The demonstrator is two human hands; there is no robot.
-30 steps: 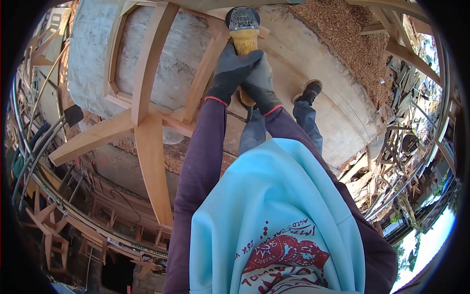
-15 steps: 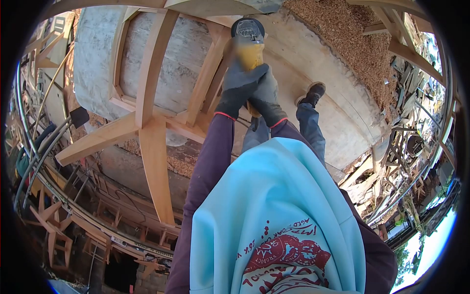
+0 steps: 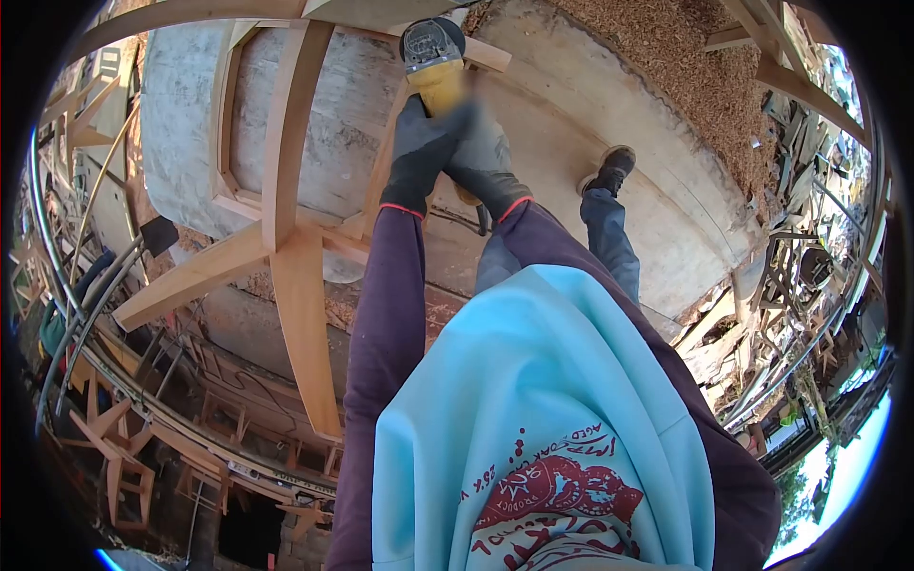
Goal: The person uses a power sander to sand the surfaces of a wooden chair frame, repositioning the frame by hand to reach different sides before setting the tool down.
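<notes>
Both my hands wear dark work gloves with red-edged cuffs and are wrapped round a yellow angle grinder (image 3: 440,88). My left hand (image 3: 417,147) grips it on the left, and my right hand (image 3: 484,157) closes round the body just beside it, overlapping the left. The grinder's grey head and dark round disc point away from me, at the upper rail of a wooden chair frame (image 3: 284,143). Close by the disc, a rail end (image 3: 488,55) sticks out to the right. Part of the grinder's body is hidden by the gloves.
The frame's splayed legs (image 3: 303,333) reach toward my left arm. Underfoot lies a worn grey slab (image 3: 657,228), with wood shavings (image 3: 657,67) beyond it. Scrap wood (image 3: 762,314) is piled at right; more chair frames (image 3: 114,447) stand at lower left. My shoe (image 3: 612,169) is on the slab.
Both hands have moved the angle grinder to the left and slightly farther away along the frame, uncovering the rail end on the right. The frame has stayed nearly in place.
</notes>
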